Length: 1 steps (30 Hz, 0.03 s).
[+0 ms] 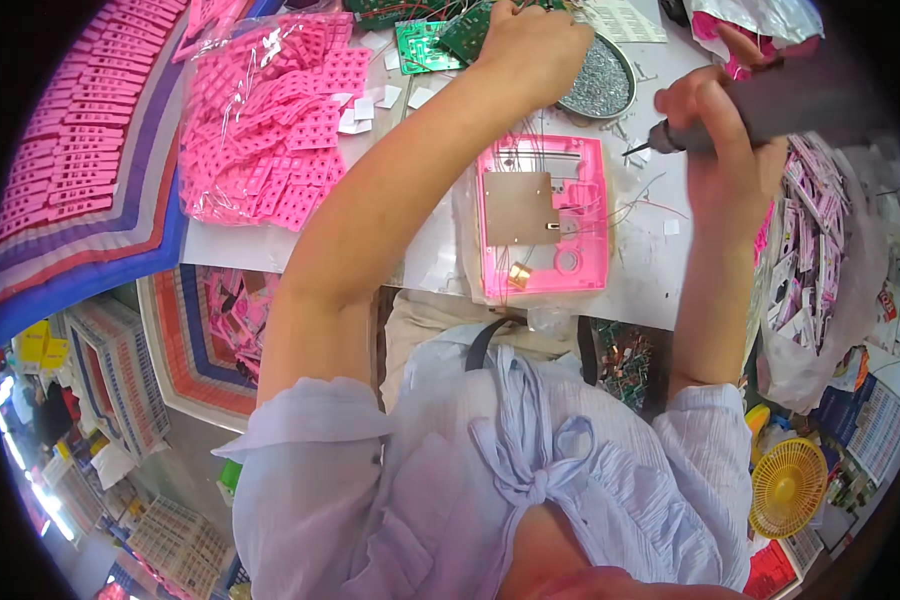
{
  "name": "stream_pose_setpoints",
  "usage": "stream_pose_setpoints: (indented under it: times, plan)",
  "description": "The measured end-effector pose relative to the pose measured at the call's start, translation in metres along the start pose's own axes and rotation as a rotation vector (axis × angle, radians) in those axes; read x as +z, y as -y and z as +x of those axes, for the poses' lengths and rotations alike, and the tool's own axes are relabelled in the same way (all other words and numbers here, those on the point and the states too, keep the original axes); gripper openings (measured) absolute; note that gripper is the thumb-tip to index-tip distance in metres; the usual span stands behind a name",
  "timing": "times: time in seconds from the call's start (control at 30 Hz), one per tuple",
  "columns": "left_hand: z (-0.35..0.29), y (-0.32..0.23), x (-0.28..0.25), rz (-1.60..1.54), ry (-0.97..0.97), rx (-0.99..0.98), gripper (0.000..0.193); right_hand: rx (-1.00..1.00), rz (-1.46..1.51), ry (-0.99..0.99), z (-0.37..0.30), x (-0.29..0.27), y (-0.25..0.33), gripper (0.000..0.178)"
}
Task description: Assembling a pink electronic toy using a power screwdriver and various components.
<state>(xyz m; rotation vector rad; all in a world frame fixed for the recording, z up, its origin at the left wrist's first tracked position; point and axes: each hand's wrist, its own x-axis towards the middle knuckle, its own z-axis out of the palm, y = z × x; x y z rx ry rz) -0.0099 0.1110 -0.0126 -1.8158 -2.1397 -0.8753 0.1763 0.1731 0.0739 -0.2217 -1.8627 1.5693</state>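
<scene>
My right hand (725, 130) is wrapped round a dark electric screwdriver (770, 110), its thin bit pointing left. Below and to its left, a pink plastic housing (594, 215) lies open on the table. Inside it sit a grey-brown flat plate (518, 208), a small brass-coloured piece (519, 275) and thin wires. My left hand (535, 50) reaches to the far edge with curled fingers, their tips hidden. Beside it are green circuit boards (430, 48), one tilted against the hand. Just right of the wrist stands a round dish (629, 90) of small metal screws.
A clear bag of pink keypad pieces (260, 130) lies to the left, near white square pads (355, 115). Further left, pink parts (70, 120) line a striped cloth. At right stands a bag of pink-and-white parts (810, 240). Loose screws (625, 130) lie by the dish.
</scene>
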Motion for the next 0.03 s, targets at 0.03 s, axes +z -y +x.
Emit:
stream_pose_setpoints:
  times: [0.03]
  plan:
    - [-0.0016,-0.0070,0.0031,-0.003,-0.025,-0.017,0.016,0.004,0.004,-0.012,-0.0038,-0.0040,-0.0023,0.060]
